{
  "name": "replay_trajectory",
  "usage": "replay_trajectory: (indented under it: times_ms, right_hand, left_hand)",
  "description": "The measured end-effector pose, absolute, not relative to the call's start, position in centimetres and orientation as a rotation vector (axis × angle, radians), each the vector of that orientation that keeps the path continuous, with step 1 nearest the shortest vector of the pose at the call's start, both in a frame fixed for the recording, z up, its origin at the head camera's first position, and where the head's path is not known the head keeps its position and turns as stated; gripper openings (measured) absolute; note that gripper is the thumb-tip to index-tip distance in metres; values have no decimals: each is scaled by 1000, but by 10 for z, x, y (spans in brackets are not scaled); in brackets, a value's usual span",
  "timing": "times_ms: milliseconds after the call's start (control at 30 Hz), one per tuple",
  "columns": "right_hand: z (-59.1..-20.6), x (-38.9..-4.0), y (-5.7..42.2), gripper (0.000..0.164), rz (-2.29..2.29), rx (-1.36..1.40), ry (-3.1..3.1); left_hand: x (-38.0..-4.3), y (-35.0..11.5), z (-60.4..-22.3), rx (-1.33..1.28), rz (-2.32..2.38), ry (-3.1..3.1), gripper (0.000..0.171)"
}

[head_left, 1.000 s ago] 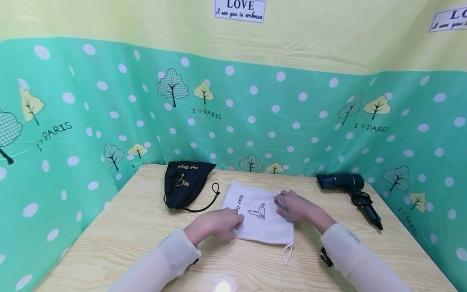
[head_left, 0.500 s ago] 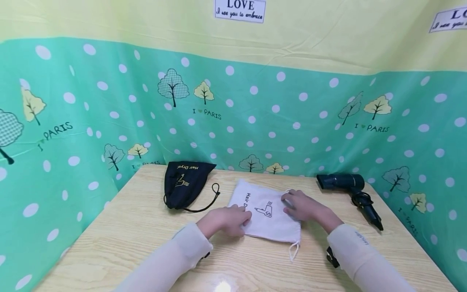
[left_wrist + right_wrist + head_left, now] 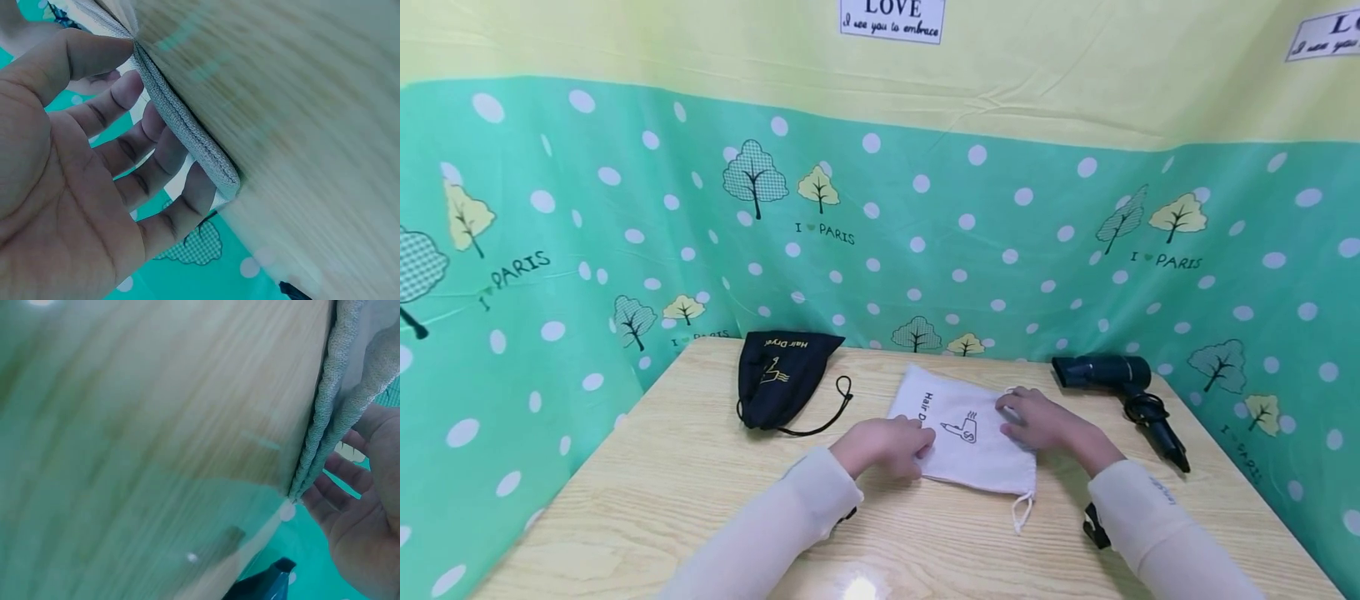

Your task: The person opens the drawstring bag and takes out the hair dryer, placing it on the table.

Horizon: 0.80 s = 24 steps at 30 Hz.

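Note:
A white drawstring bag [image 3: 977, 454] lies on the table in the head view, printed with a dryer drawing and dark lettering. My left hand [image 3: 891, 444] holds its left end by the near edge. In the left wrist view the thumb [image 3: 103, 51] meets the piped edge, with the fingers bent on the other side. My right hand [image 3: 1045, 421] grips the bag's right end near the upper cord. The right wrist view shows the two layers of the bag's mouth [image 3: 334, 394] parted close to that hand, its fingers behind the edge. A white cord [image 3: 1021, 512] trails from the near right corner.
A black drawstring pouch [image 3: 782, 379] with gold print sits at the back left, its cord [image 3: 823, 421] reaching towards the white bag. At the back right lies a black hair dryer [image 3: 1101, 372], its cable bundled at the handle. A patterned curtain [image 3: 880, 208] hangs around the table [image 3: 647, 500].
Both hands have slid the white bag to the right across the table, away from the black pouch. The pouch and the hair dryer have stayed in place.

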State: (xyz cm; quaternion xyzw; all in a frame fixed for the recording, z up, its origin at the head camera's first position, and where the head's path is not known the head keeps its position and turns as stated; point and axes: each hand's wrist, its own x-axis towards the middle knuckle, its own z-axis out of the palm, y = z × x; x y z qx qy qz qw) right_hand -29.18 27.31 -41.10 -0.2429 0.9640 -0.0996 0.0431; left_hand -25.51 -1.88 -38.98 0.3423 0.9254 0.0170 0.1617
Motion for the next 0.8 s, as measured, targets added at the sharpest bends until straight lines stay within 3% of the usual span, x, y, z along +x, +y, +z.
replay_trajectory:
  times_ms: [800]
  right_hand:
    - [-410, -290, 310, 37, -318, -714, 2960]
  left_hand:
    - [-257, 23, -382, 964, -79, 2661, 17]
